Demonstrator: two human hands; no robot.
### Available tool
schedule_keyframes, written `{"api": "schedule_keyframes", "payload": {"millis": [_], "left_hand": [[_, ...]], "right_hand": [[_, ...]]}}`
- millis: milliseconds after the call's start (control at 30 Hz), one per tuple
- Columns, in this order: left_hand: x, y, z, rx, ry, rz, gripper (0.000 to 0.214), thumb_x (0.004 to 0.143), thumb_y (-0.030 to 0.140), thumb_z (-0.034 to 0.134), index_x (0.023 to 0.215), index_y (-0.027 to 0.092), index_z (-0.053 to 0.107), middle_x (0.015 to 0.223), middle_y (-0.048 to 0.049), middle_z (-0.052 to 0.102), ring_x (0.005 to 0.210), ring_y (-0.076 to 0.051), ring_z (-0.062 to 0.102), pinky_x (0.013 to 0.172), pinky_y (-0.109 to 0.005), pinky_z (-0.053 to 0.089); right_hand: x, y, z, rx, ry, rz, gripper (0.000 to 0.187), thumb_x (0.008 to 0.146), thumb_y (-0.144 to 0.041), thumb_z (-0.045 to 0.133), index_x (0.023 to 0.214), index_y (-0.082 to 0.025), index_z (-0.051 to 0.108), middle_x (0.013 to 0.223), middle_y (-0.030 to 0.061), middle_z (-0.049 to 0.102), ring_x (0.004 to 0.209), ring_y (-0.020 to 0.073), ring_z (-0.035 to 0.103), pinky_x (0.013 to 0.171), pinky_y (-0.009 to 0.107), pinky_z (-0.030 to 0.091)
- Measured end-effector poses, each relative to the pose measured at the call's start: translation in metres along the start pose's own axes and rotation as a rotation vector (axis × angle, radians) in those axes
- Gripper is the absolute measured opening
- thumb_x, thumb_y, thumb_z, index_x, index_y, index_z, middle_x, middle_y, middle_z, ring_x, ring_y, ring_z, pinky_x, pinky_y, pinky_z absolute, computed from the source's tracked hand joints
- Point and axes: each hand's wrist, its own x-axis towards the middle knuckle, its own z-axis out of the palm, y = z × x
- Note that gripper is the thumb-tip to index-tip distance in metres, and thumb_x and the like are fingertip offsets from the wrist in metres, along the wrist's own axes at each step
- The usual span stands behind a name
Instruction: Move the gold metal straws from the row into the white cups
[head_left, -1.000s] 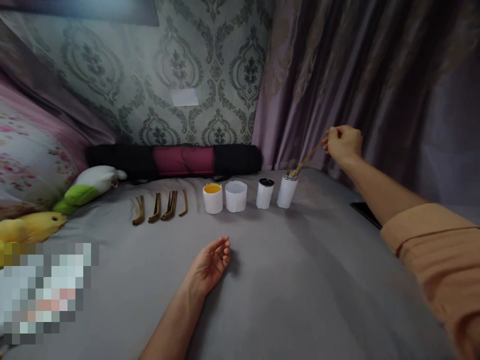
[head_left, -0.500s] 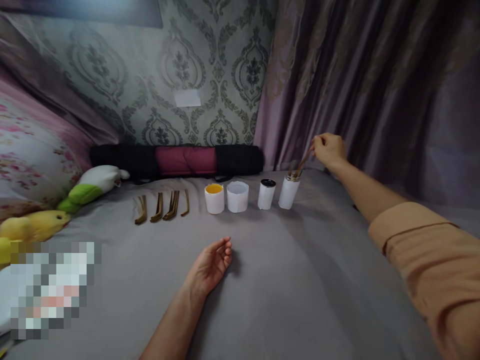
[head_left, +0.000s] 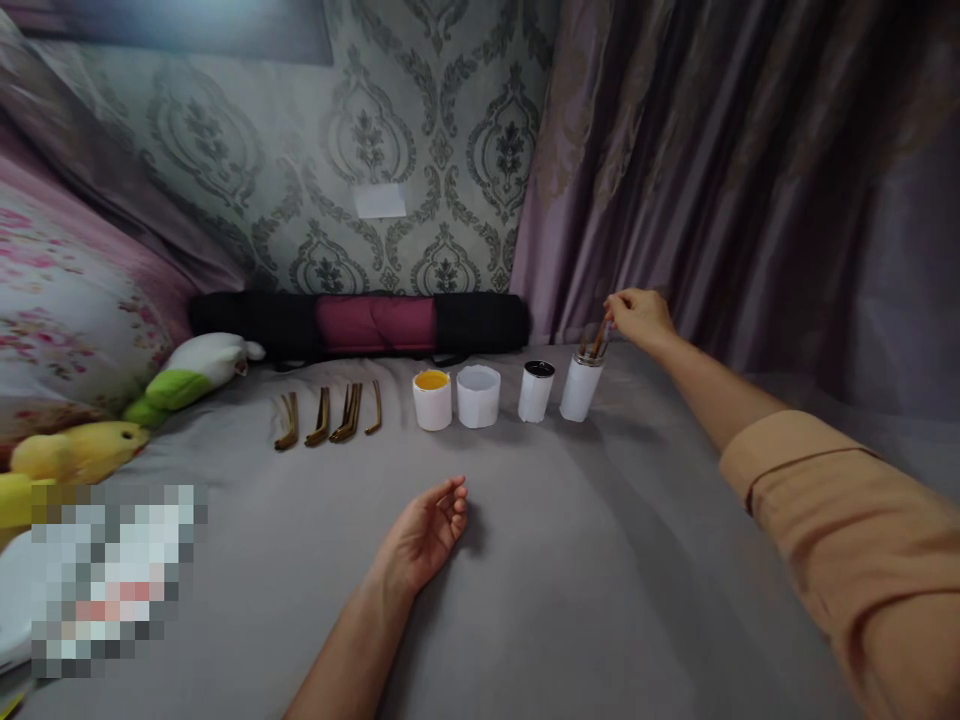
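Note:
My right hand (head_left: 639, 318) pinches the upper end of a thin brown stick-like piece (head_left: 606, 328), just above the white-wrapped can (head_left: 581, 390) at the far right. Similar brown pieces poke up from that can's mouth; their exact kind is unclear. My left hand (head_left: 433, 525) rests palm up on the grey sheet, fingers loosely curled and holding nothing. Beyond it stand a tub with yellow inside (head_left: 433, 405), a pale white tub (head_left: 478, 400) and a dark-mouthed white can (head_left: 536, 392). Left of these lie bronze bent pieces (head_left: 346, 412) in groups and a single one (head_left: 374, 408).
A black and maroon roll (head_left: 375, 324) lies against the patterned wall behind the tubs. Plush toys, one white and green (head_left: 199, 365) and one yellow (head_left: 82, 455), sit at left near a floral pillow (head_left: 67, 290). Purple curtains (head_left: 675, 180) hang at right.
My right hand has moved left and down toward the far-right can, with the brown piece still pinched and now more upright. My left hand stays where it was.

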Motion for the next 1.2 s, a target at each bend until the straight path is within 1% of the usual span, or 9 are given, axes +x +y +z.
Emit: {"api": "schedule_keyframes", "payload": {"millis": [367,733,900,1033,1200], "left_hand": [[0.001,0.0,-0.002,0.005,-0.011,0.008,0.009,0.079,0.008,0.047,0.087,0.008,0.053,0.067,-0.0038,0.056,0.05,-0.006,0.051,0.044,-0.015,0.042],[0.004,0.0,-0.005,0.001,-0.027,0.008,0.011,0.078,0.008,0.049,0.088,0.008,0.053,0.068,-0.0035,0.055,0.051,-0.006,0.051,0.045,-0.015,0.043],[0.004,0.0,-0.005,0.002,-0.024,0.001,0.01,0.078,0.008,0.049,0.087,0.008,0.053,0.068,-0.0038,0.056,0.051,-0.006,0.051,0.044,-0.016,0.043],[0.004,0.0,-0.005,0.004,-0.034,0.0,0.01,0.078,0.009,0.05,0.088,0.009,0.053,0.068,-0.0035,0.056,0.052,-0.006,0.051,0.045,-0.015,0.043],[0.004,-0.001,-0.004,0.004,-0.028,0.0,0.01,0.079,0.009,0.048,0.087,0.009,0.053,0.067,-0.0033,0.056,0.051,-0.005,0.052,0.044,-0.015,0.043]], "right_hand": [[-0.009,-0.002,0.008,-0.123,-0.098,0.082,0.026,0.077,-0.027,0.046,0.084,-0.016,0.068,0.08,0.0062,0.067,0.075,0.0178,0.06,0.067,0.028,0.044],[-0.012,0.011,0.023,-0.106,-0.152,0.135,0.026,0.076,-0.029,0.048,0.084,-0.016,0.069,0.081,0.0055,0.068,0.077,0.0173,0.06,0.064,0.025,0.043],[-0.011,0.02,0.029,-0.102,-0.188,0.136,0.026,0.076,-0.03,0.049,0.084,-0.016,0.069,0.08,0.005,0.068,0.075,0.0176,0.061,0.061,0.025,0.044],[-0.012,0.024,0.03,-0.113,-0.222,0.128,0.026,0.075,-0.03,0.049,0.083,-0.016,0.07,0.078,0.0052,0.068,0.074,0.0179,0.061,0.061,0.025,0.044],[-0.015,0.019,0.028,-0.144,-0.221,0.14,0.027,0.076,-0.03,0.049,0.086,-0.016,0.07,0.081,0.0063,0.068,0.076,0.019,0.061,0.062,0.025,0.044]]}}
